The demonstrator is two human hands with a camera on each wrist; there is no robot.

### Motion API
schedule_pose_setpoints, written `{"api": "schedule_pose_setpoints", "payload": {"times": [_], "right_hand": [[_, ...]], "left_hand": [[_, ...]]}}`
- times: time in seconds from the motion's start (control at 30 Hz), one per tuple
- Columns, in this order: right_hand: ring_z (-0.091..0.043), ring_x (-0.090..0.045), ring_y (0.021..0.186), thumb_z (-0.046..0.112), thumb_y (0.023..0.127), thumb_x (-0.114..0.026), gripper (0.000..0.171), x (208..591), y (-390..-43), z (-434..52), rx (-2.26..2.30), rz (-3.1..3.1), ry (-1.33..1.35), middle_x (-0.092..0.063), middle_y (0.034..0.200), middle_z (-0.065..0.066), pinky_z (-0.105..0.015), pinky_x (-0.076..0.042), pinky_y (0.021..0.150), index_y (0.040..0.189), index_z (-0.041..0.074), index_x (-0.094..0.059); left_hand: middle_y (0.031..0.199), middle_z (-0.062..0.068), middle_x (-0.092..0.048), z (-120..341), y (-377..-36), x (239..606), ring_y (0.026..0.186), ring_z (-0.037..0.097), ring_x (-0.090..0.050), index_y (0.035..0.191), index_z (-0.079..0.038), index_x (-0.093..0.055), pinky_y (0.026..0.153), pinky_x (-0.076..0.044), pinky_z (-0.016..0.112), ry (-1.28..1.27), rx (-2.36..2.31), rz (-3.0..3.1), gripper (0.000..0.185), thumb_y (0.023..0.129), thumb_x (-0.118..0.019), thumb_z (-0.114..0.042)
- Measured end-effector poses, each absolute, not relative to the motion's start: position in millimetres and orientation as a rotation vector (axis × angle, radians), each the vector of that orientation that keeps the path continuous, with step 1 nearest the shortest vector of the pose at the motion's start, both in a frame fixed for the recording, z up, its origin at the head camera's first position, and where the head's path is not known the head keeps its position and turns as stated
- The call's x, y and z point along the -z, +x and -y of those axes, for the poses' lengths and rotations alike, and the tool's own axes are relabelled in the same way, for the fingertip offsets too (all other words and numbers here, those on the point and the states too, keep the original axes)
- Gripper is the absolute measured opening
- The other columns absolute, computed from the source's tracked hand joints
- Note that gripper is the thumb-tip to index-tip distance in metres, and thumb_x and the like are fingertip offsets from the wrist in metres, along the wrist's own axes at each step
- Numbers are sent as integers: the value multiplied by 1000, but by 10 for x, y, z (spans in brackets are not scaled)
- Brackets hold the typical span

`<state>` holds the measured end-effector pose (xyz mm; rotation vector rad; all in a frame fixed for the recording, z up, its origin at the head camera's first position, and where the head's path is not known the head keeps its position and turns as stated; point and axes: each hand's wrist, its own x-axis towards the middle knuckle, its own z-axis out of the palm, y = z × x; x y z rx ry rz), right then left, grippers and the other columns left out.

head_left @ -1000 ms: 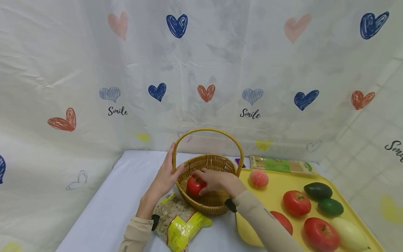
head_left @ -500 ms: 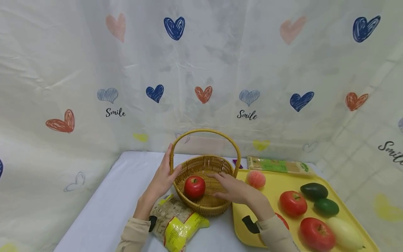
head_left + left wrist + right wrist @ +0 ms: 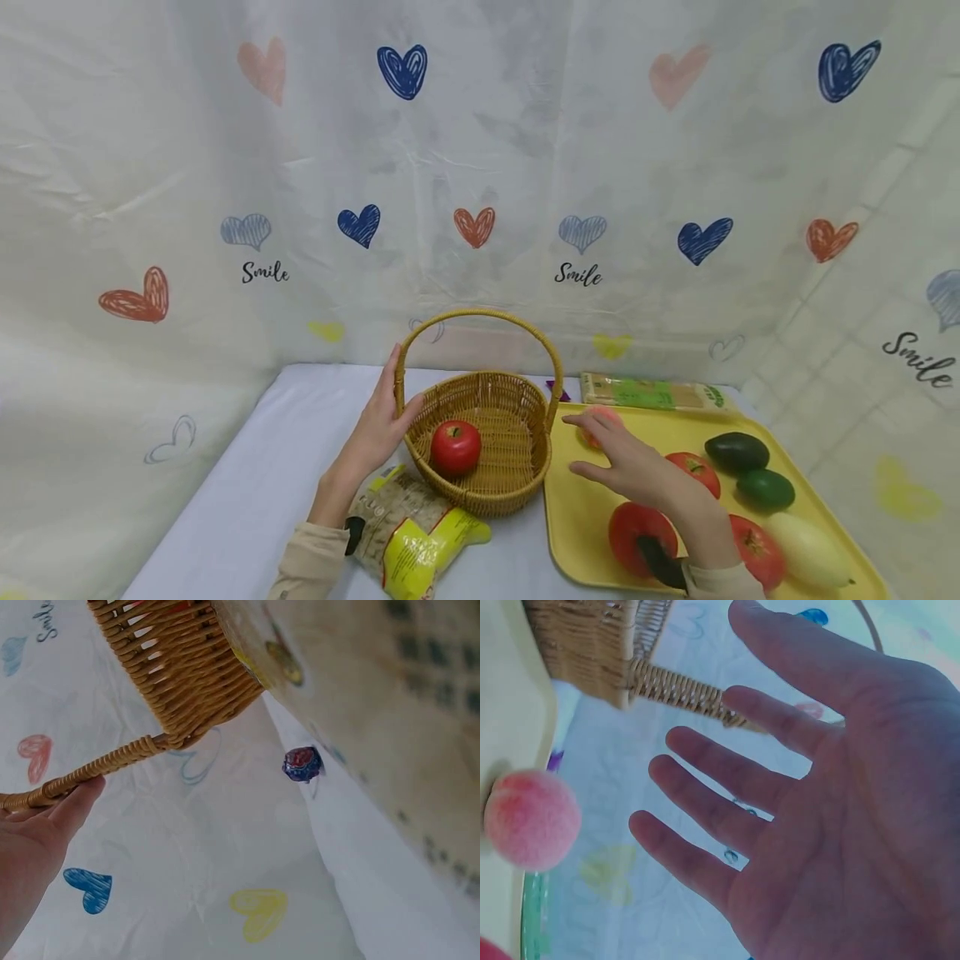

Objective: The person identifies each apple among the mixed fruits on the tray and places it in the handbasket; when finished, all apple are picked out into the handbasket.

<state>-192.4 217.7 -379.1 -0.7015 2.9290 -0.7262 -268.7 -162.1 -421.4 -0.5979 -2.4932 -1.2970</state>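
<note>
The basket (image 3: 487,502) is being held at its handle (image 3: 480,313) by the left hand (image 3: 381,423). The nearer right hand (image 3: 626,462), spread wide with nothing gripped, is being held over the peach (image 3: 532,820), which is being partly hidden at the tray's (image 3: 581,542) far left.

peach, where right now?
Head view: the peach is on the yellow tray, far left corner, right of the basket; right wrist view: near left edge.
</note>
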Motion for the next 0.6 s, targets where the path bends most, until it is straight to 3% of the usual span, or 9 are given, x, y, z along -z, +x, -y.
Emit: {"api": "schedule_pose_setpoints", "payload": {"times": [0.2,0.4,0.6], "right_hand": [[-42,-50,138,51,95,-68,68,3811,-1837,-2267,695,-2922,-649,-51,150,-16,-64,-45,109,147,11,-50],[-39,-52,137,59,94,-65,65,3912,-1736,-2349,685,-2916,-486,-55,148,-11,-65,-46,108,145,19,-54],[-21,-65,118,54,95,-67,45,4210,-1557,-2330,704,-3128,-456,-67,129,8,-52,-55,100,133,31,-64]], "left_hand": [[175,4,-2,1638,-2673,4223,161,38,-11,167,-27,5,122,-25,67,-592,1370,2460,85,107,-52,-44],[175,3,-2,1616,-2685,4237,161,36,-11,166,-29,5,122,-27,66,-596,1397,2431,84,107,-52,-44],[175,6,-2,1677,-2709,4173,161,37,-10,167,-24,6,125,-22,64,-620,1328,2471,85,107,-51,-44]]}}
